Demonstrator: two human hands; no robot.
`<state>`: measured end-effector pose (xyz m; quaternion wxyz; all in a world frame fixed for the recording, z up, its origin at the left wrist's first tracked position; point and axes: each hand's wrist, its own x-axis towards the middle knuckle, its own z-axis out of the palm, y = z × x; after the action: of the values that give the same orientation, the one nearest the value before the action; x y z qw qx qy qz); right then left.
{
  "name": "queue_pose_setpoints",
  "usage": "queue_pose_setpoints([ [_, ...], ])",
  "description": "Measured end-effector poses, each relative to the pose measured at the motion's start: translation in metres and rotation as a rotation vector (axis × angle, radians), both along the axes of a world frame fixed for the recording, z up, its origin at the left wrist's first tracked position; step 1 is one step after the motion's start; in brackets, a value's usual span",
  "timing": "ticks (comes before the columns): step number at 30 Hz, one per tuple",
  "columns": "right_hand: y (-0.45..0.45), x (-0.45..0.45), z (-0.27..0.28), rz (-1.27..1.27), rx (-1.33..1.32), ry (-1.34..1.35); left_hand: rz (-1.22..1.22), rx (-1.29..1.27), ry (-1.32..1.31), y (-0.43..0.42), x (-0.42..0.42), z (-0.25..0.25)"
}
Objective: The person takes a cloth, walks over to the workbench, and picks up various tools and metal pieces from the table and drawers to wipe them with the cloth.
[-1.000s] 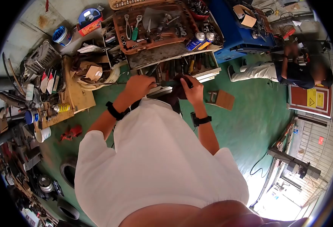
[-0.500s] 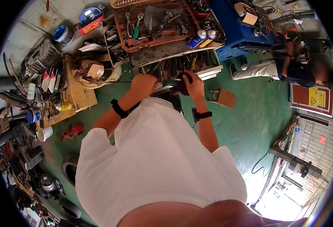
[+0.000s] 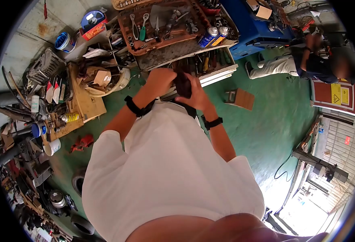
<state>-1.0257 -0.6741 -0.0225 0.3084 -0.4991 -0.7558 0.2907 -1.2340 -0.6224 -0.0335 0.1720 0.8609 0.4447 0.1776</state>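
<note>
My right hand (image 3: 197,94) is closed around a dark maroon cloth (image 3: 182,85), with the thumb below and the fingers above. My left hand (image 3: 161,80) is curled into a fist against the cloth's left side; whatever is inside it is hidden. Both hands are in front of my body, near an open drawer (image 3: 222,72) of screwdrivers and other handled tools. Above the drawer lies an orange-brown tool case (image 3: 145,49) with a green-handled ratchet (image 3: 144,27) and other tools in it.
Two spray cans (image 3: 211,35) stand beside the case. A wooden bench (image 3: 86,99) with clutter is at left, next to a white bucket (image 3: 123,80). A small box (image 3: 242,99) sits on the green floor. Another person (image 3: 318,66) is at far right.
My hands have come closer together, and the cloth now meets my left hand. The thin metal rod that stuck out leftward from my left hand no longer shows.
</note>
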Motion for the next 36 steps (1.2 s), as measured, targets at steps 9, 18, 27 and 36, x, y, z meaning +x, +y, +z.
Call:
queue_pose_setpoints([
  [9,-0.003,0.027,0.0,-0.221,-0.069,-0.385,-0.148,0.012,0.018,0.007,0.023,0.007],
  [18,-0.027,0.086,-0.069,-0.121,-0.6,0.188,-0.276,-0.163,0.143,0.001,0.018,0.004],
  [27,-0.031,0.075,-0.035,-0.2,-0.893,0.785,-0.516,-0.006,0.033,0.015,0.034,0.025],
  [36,-0.064,0.126,-0.051,-0.198,-1.016,0.919,-0.571,-0.122,-0.031,0.008,0.032,0.013],
])
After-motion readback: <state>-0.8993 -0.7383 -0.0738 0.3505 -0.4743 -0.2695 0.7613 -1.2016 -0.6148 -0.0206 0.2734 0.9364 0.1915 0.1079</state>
